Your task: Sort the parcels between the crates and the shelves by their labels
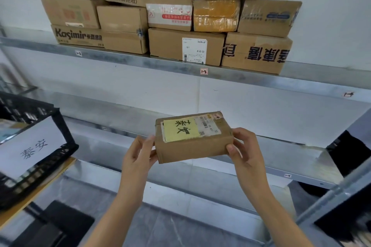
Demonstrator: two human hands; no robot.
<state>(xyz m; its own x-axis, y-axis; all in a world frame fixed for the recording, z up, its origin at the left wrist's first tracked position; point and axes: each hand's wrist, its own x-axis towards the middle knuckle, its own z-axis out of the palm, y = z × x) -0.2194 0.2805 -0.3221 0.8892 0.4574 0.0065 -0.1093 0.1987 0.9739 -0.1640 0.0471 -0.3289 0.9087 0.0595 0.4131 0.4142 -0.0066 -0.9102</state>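
I hold a small brown cardboard parcel level in front of me, over the lower shelves. A yellow note with two handwritten black characters and a white barcode label cover its top, and a small tag sits at its far right corner. My left hand grips its left end and my right hand grips its right end. A black plastic crate stands at the left, with a white paper sign showing the same two characters.
The upper metal shelf carries several stacked cardboard boxes, with small tags 1-2 and 1-3 on its front edge. Two bare metal shelves run below it. Another black crate sits at the right. A wooden board lies under the left crate.
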